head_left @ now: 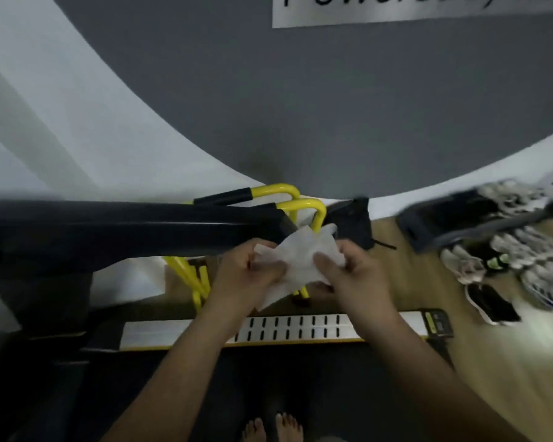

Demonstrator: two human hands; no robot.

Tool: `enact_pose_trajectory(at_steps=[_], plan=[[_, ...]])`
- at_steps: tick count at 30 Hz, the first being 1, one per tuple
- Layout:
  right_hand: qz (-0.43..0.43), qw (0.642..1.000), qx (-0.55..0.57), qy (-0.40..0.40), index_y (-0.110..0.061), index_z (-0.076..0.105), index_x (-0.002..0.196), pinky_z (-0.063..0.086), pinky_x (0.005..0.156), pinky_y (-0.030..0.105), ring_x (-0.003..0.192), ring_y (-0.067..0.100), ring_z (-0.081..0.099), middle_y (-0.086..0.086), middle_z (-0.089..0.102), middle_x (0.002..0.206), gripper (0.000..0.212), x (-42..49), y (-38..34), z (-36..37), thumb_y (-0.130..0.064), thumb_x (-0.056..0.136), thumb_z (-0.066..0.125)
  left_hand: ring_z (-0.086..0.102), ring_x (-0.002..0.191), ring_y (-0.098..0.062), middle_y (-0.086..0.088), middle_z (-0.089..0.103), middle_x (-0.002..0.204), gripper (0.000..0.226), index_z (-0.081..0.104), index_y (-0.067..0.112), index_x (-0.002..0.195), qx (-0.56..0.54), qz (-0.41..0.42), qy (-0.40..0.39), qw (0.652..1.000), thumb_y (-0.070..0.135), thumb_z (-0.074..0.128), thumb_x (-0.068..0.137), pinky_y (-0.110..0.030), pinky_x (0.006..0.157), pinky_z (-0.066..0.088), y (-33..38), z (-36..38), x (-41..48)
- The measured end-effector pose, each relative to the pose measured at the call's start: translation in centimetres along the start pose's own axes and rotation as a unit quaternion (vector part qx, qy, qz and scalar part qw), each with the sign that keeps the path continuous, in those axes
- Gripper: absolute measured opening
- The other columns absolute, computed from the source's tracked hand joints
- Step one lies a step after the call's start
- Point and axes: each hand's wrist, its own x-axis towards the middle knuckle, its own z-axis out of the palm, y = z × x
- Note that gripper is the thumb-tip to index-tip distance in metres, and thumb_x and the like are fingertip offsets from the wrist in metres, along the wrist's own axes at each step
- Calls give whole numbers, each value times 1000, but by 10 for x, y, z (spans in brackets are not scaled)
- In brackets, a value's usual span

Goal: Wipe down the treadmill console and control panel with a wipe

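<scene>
A white wipe [296,258] is held between both hands at the middle of the head view. My left hand [245,275] grips its left edge with curled fingers. My right hand [353,274] pinches its right side, thumb on top. To the left a thick black treadmill handrail [134,228] runs across the view, ending just beside the wipe. The console and control panel are not in view.
Yellow and black handles [304,205] stand behind the wipe. A silver side rail [300,328] of the treadmill lies below my hands, with bare feet [272,429] on the dark belt. Several pairs of shoes [508,260] and a shoe rack [454,218] sit on the wooden floor at right.
</scene>
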Motion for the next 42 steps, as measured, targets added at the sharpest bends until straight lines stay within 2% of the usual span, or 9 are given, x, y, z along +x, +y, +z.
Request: enact_pose_trajectory(at_steps=[8, 13, 18, 22, 27, 33, 37, 39, 42], plan=[[18, 994, 31, 107, -3, 66, 94, 51, 52, 23, 59, 16, 65, 10, 69, 79, 6, 15, 16, -85, -2, 91, 61, 61, 84, -9, 7, 66, 90, 5, 66, 28, 91, 38, 12, -37, 999, 33, 65, 89, -29, 67, 49, 3, 89, 39], [28, 991, -4, 131, -8, 67, 87, 52, 56, 33, 59, 26, 64, 14, 70, 74, 15, 53, 42, -146, 4, 88, 58, 63, 85, -17, -2, 67, 94, 15, 67, 24, 103, -2, -76, -88, 993, 24, 67, 88, -30, 68, 48, -8, 145, 80], [48, 989, -101, 99, -23, 71, 86, 47, 57, 14, 70, 6, 63, 0, 69, 83, 24, 123, 89, -208, -1, 85, 61, 66, 86, -21, -6, 70, 87, 17, 72, 16, 83, -48, -150, -29, 987, 1, 65, 86, -32, 69, 53, -22, 222, 129], [35, 981, -189, 32, -21, 72, 100, 43, 73, 4, 89, -14, 56, -19, 62, 97, 16, 173, 135, -248, -17, 86, 68, 71, 88, -25, -7, 75, 83, 5, 76, 17, 74, -59, -203, 21, 977, 19, 74, 77, -43, 87, 56, -44, 284, 165], [42, 973, -226, 6, -16, 74, 91, 44, 77, 9, 83, -3, 58, -13, 63, 91, 8, 245, 199, -268, -14, 83, 71, 67, 67, -9, 6, 71, 65, 13, 75, 19, 72, 17, -184, 36, 982, 10, 73, 81, -26, 63, 52, -85, 343, 225], [70, 973, -220, 14, -17, 69, 80, 47, 67, 15, 76, 3, 60, -6, 65, 81, 15, 350, 310, -257, -3, 80, 66, 71, 77, -18, -1, 73, 76, 15, 73, 25, 80, 36, -200, 55, 978, 10, 73, 82, -43, 78, 58, -187, 385, 331], [58, 972, -226, 21, -16, 68, 81, 51, 68, 23, 75, 9, 62, -1, 65, 81, 14, 423, 420, -234, -4, 84, 62, 69, 82, -9, 4, 73, 84, 15, 72, 26, 85, 67, -164, 54, 983, 11, 71, 85, -31, 75, 57, -305, 405, 415], [71, 967, -246, -4, -17, 68, 96, 47, 78, 16, 92, 11, 62, 1, 66, 102, 17, 464, 486, -221, -6, 87, 60, 66, 94, -8, 7, 71, 103, 24, 70, 29, 107, 62, -193, 13, 979, 14, 65, 89, -31, 83, 55, -368, 411, 458], [175, 946, -253, -102, -23, 50, 137, 38, 97, 18, 129, 19, 46, 2, 43, 147, 55, 514, 584, -212, -1, 87, 58, 55, 104, -16, 11, 53, 121, 58, 38, 35, 147, 42, -308, -45, 950, 17, 53, 93, -43, 90, 46, -460, 409, 508]])
